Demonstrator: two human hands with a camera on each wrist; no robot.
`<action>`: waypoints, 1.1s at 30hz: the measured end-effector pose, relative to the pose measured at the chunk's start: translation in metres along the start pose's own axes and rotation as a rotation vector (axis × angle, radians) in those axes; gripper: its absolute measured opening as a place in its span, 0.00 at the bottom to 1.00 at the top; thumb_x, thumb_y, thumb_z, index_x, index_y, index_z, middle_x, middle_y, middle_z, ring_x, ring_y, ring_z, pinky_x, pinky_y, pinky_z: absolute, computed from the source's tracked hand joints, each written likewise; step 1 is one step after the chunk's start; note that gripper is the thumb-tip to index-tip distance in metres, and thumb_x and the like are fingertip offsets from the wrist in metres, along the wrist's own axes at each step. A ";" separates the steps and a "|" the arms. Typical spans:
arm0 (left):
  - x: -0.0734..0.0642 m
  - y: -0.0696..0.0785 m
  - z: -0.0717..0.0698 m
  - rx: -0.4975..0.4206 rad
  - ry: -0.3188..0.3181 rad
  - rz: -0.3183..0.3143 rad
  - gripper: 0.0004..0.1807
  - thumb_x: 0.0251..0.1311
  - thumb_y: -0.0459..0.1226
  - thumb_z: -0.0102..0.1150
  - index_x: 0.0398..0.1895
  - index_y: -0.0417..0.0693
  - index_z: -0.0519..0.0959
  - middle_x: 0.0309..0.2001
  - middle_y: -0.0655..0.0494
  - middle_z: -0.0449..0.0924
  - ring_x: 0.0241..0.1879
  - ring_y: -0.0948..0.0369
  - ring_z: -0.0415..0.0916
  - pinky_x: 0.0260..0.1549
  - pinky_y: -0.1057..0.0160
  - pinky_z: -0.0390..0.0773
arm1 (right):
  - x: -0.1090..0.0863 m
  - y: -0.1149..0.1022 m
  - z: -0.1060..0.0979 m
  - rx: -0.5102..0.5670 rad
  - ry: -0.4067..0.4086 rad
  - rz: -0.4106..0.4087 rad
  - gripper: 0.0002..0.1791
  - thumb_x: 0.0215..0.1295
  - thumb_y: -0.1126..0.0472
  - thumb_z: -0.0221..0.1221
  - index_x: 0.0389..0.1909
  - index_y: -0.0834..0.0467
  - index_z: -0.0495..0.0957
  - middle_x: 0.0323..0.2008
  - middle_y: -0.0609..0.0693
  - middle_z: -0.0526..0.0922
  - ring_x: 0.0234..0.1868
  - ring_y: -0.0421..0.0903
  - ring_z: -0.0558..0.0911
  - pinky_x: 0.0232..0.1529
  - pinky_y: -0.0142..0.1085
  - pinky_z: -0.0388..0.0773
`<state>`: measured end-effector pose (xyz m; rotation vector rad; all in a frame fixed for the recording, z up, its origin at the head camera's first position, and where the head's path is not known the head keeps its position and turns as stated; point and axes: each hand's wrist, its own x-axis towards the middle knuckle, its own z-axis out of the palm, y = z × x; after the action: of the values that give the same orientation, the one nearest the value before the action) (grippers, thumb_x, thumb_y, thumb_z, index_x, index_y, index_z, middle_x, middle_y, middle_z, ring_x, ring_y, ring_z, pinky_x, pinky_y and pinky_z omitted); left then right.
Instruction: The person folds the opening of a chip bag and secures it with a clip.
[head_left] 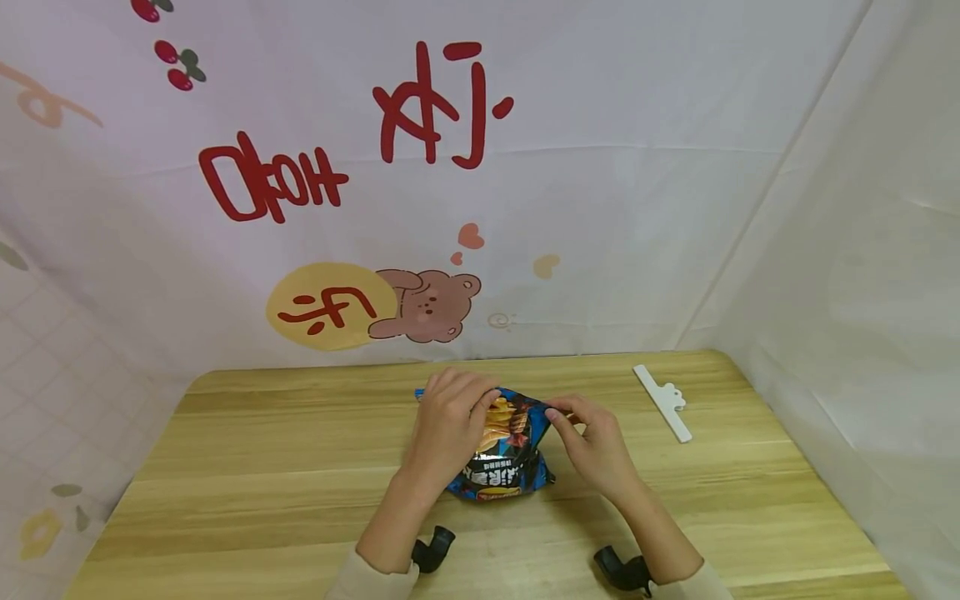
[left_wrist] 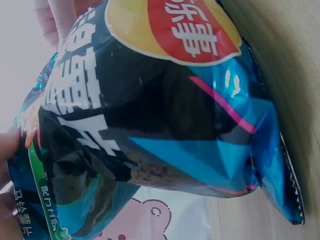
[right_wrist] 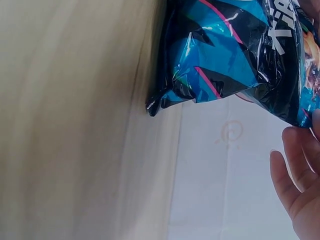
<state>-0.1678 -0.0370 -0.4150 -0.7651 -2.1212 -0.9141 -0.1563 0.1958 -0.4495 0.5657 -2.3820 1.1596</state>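
Note:
A blue and black bag of potato chips (head_left: 498, 467) stands on the wooden table between my two hands, its printed front towards me. My left hand (head_left: 450, 412) grips its upper edge on the left, fingers over the top. With thumb and fingers, my right hand (head_left: 596, 437) pinches the upper right corner. In the left wrist view the bag (left_wrist: 165, 115) fills most of the picture, bulging at its lower part. The right wrist view shows the bag's bottom corner (right_wrist: 155, 105) close to the table and the right fingers (right_wrist: 295, 165) at its upper edge.
A white clip (head_left: 662, 404) with a long straight bar lies at the right back of the table (head_left: 262, 467). Black wrist-camera mounts (head_left: 433, 550) show beside both wrists. Behind the table hangs a white printed cloth (head_left: 615, 208) with red characters and a bear.

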 end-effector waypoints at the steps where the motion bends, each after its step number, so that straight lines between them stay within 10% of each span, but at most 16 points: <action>1: 0.000 0.000 0.000 0.000 -0.002 -0.002 0.02 0.65 0.33 0.70 0.40 0.45 0.89 0.38 0.55 0.89 0.40 0.55 0.80 0.38 0.57 0.74 | 0.000 0.000 0.000 0.001 -0.001 0.005 0.07 0.69 0.71 0.66 0.42 0.57 0.88 0.39 0.44 0.89 0.38 0.39 0.84 0.38 0.36 0.83; 33: 0.001 -0.003 -0.001 -0.018 0.000 0.045 0.08 0.61 0.22 0.69 0.35 0.43 0.89 0.36 0.55 0.89 0.38 0.55 0.81 0.38 0.58 0.77 | 0.000 0.007 0.000 0.011 0.046 -0.067 0.10 0.63 0.76 0.68 0.36 0.57 0.87 0.34 0.44 0.89 0.31 0.38 0.82 0.32 0.31 0.79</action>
<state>-0.1705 -0.0394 -0.4146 -0.8186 -2.0901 -0.9101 -0.1598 0.1998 -0.4538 0.6117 -2.3016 1.1453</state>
